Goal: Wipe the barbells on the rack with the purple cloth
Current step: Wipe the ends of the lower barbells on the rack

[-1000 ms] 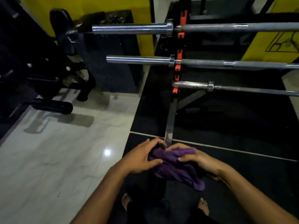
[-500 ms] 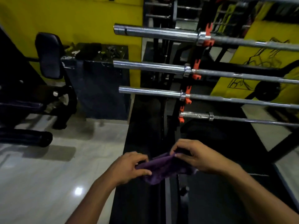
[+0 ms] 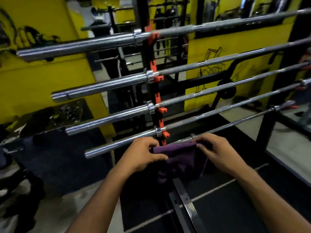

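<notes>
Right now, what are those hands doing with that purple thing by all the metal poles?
A person is holding a purple cloth stretched between the left hand and the right hand, just in front of a rack of barbells. The cloth is up by the lowest barbell, but whether it touches the bar is unclear.

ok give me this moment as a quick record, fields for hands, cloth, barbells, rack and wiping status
left hand: pinches the left edge of the purple cloth
right hand: pinches the cloth's right top edge
cloth: held stretched between both hands, lower part hanging, in front of the rack's lowest bars
barbells: five lie across the rack, stacked from high to low, sleeve ends pointing left
rack: black upright with orange hooks
wiping status: cloth not plainly on any bar; whether it touches the thin lowest bar cannot be told
</notes>
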